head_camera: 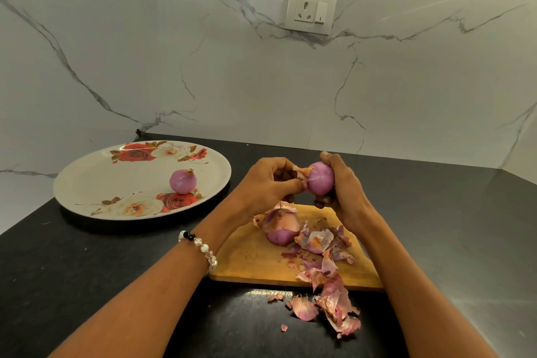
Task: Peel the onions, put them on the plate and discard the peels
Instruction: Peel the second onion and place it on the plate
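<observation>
Purple onion (320,178) gripped in right hand (343,192), left hand (267,183) pinching its peel (299,173).

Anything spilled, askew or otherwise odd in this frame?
Yes: loose peels have spilled off the cutting board's near edge onto the black counter, beyond the heap on the board. Otherwise nothing stands out.

We see a black countertop (116,270) that meets a marble-patterned wall at the back. On its left part lies a rose-patterned plate (96,183). Near the middle, just in front of us, lies a wooden cutting board (250,259), well apart from the plate. Loose onion peels (334,308) spill off the board's near edge onto the bare black surface, with a few small scraps (284,327) beside them.
</observation>
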